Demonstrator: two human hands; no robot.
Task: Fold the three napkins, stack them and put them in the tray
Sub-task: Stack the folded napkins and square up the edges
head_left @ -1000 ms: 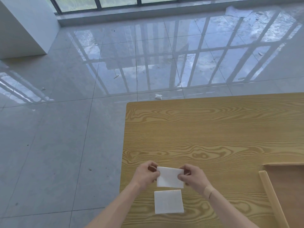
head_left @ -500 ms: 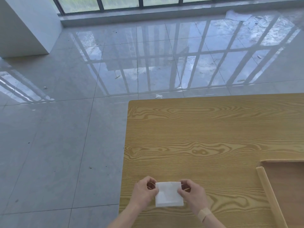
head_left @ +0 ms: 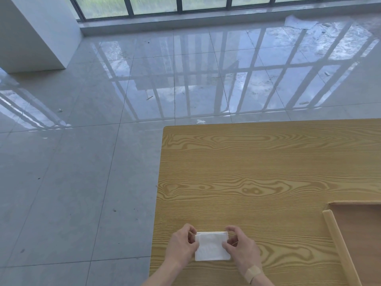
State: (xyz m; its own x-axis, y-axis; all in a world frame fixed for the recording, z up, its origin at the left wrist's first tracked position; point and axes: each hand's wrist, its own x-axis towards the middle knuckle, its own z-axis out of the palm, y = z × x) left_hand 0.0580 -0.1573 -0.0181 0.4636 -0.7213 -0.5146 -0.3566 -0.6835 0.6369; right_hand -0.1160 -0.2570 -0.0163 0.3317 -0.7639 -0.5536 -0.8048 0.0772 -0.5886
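Pale wood-grain table (head_left: 268, 172) carries a small stack of folded white napkins (head_left: 212, 247) near its front left corner, squared up between the left hand (head_left: 181, 245) and the right hand (head_left: 240, 247), whose fingers and thumbs are pinched on its side edges. Folding and stacking appear done, though the layer count cannot be told. What seems left is the transfer to the wooden tray (head_left: 338, 240), seen well apart at the right edge.
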